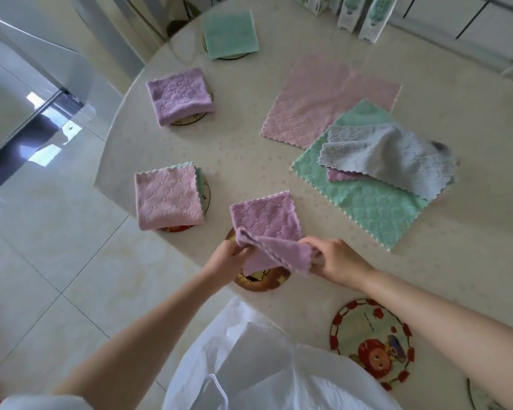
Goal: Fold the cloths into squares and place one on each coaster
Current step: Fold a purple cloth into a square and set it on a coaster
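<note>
A purple cloth (267, 224) lies partly folded at the table's near edge, over a round brown coaster (264, 281). My left hand (227, 260) pinches its near left corner and my right hand (335, 260) grips its near right edge, lifting that side. Three folded squares rest on coasters: a pink one (168, 198), a purple one (179, 96) and a green one (230, 34). Unfolded cloths lie to the right: a pink one (323, 99), a green one (365, 199) and a grey one (397, 159) on top of it.
A bare coaster with a red-patterned rim (370, 341) sits near my right forearm, and another coaster's edge (480, 398) shows at the bottom right. Green-and-white boxes (367, 16) stand at the table's far side. The round table's edge (116, 161) curves on the left above tiled floor.
</note>
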The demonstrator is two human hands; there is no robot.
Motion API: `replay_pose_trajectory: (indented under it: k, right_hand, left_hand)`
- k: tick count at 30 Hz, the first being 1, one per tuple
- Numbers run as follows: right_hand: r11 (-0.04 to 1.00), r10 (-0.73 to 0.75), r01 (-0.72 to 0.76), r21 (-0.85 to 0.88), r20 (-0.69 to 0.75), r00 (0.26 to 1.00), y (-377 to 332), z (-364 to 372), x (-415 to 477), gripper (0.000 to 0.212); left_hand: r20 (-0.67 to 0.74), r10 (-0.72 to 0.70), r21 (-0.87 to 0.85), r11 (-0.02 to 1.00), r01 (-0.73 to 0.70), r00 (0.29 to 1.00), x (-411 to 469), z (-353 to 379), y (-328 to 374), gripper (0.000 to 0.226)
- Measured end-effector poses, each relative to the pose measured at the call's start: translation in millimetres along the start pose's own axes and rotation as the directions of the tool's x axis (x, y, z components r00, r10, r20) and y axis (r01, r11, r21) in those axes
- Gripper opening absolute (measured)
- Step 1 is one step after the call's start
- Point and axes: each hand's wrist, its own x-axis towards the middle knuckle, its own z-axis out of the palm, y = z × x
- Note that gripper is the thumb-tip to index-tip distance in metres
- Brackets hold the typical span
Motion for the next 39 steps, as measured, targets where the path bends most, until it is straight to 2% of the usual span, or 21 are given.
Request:
replay_pose_trajectory:
  k: [1,2,4,7,9,12,16,20,26,29,32,35,37,39]
  right_hand:
    - [0.993,0.073,-0.067,0.097,-0.052,0.996,-5.2,-2.4,5.7,0.020]
    - [0.978,0.142,-0.126,0.164,-0.090,0.986,-8.3,-4.1,12.4,0.018]
    - [0.952,0.266,-0.244,0.186,-0.103,0.959,-8.7,-4.3,25.0,0.029]
    - [0.914,0.393,-0.377,0.148,-0.102,0.914,-2.4,0.7,38.8,0.041]
    - [0.892,0.444,-0.429,0.142,-0.094,0.891,-2.4,1.9,44.2,0.042]
    - [0.881,0.458,-0.434,0.189,-0.116,0.881,-9.2,-0.7,50.6,0.030]
    - [0.859,0.448,-0.364,0.359,-0.184,0.875,-20.5,-2.8,60.9,0.020]
    - [0.844,0.473,-0.347,0.408,-0.263,0.841,-24.3,-1.0,73.0,0.017]
    - [0.843,0.519,-0.446,0.301,-0.234,0.822,-23.1,1.2,89.7,0.021]
    - [0.841,0.541,-0.501,0.205,-0.264,0.799,-23.9,3.0,95.5,0.024]
    - [0.831,0.552,-0.543,0.116,-0.280,0.785,-28.6,3.7,97.8,0.021]
    - [0.823,0.564,-0.558,0.110,-0.276,0.778,-31.4,2.4,96.6,0.023]
    - [0.812,0.584,-0.562,0.159,-0.255,0.771,-34.7,0.4,91.6,0.030]
    - [0.815,0.579,-0.547,0.190,-0.227,0.783,-40.5,-0.5,80.9,0.043]
  left_hand:
    - [-0.003,-0.077,-0.105,0.991,0.077,0.997,4.9,-2.0,3.4,0.026]
    - [0.001,-0.152,-0.200,0.968,0.149,0.988,9.2,-4.0,6.5,0.029]
    - [0.035,-0.255,-0.333,0.909,0.252,0.966,16.5,-6.3,7.6,0.037]
    - [0.069,-0.312,-0.391,0.866,0.314,0.948,22.5,-7.4,6.3,0.044]
    - [0.072,-0.330,-0.401,0.855,0.330,0.941,24.7,-7.6,5.3,0.045]
    - [0.058,-0.312,-0.397,0.865,0.308,0.948,22.1,-7.5,9.8,0.044]
    - [-0.032,-0.211,-0.274,0.942,0.195,0.977,18.8,-6.3,16.0,0.045]
    - [-0.101,-0.148,-0.377,0.921,0.100,0.984,17.4,-11.9,22.5,0.027]
    - [-0.048,-0.318,-0.502,0.827,0.252,0.947,26.8,-16.4,23.7,0.034]
    - [-0.048,-0.355,-0.526,0.804,0.278,0.934,29.5,-17.6,25.1,0.038]
    - [-0.023,-0.355,-0.525,0.800,0.291,0.934,27.3,-19.5,24.9,0.034]
    - [0.037,-0.290,-0.486,0.831,0.270,0.956,17.7,-19.1,20.6,0.026]
    - [0.035,-0.259,-0.504,0.829,0.240,0.965,10.9,-16.6,16.3,0.026]
    - [-0.028,-0.277,-0.501,0.835,0.226,0.961,8.8,-12.5,8.6,0.024]
